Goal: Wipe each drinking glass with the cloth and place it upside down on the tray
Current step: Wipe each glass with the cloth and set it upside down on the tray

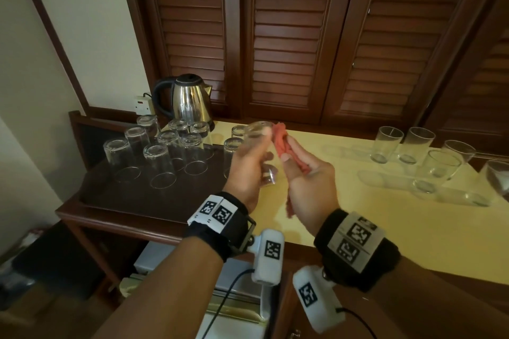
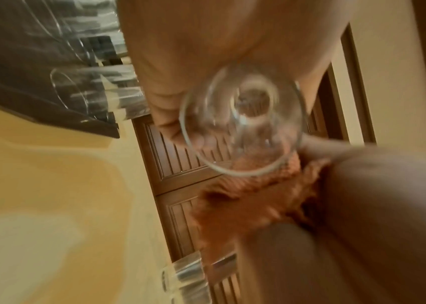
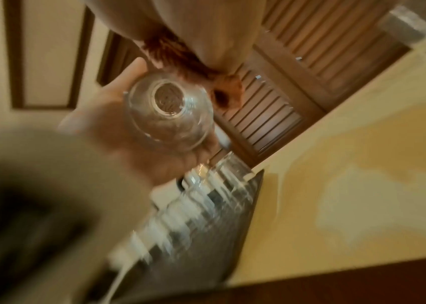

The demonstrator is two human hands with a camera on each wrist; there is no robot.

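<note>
With about ten glasses upturned on the tray and five waiting, the left hand grips a glass while the right hand pinches the cloth.

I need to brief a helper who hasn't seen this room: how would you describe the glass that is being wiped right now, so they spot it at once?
Find the yellow counter below the louvred doors, between the dark tray and the upright glasses. Above it the left hand grips one glass, beside the red cloth in the right hand. It alone is held in the air.
</note>
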